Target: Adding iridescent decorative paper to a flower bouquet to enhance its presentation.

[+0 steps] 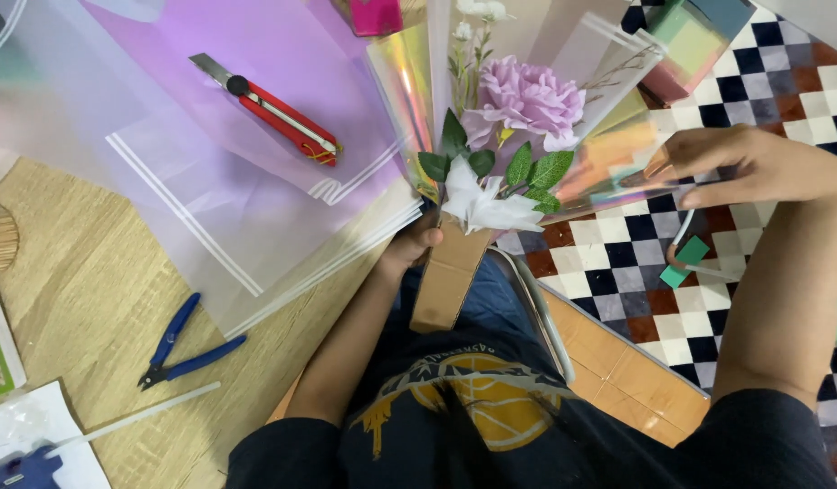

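Wrapping is in hand: the left hand (411, 246) grips the bouquet (513, 136) by its cardboard stem, centre; the right hand (744, 167) pinches the iridescent film (608, 167). Folding it snugly likely follows.

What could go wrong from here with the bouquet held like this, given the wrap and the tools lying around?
1. The right hand pinches only the edge of the iridescent wrap; it may crease or slip loose from the pink flower.
2. The left hand grips the brown paper stem alone, so the bouquet could tip.
3. The red utility knife lies on the translucent sheets with its blade out; it could cut them.
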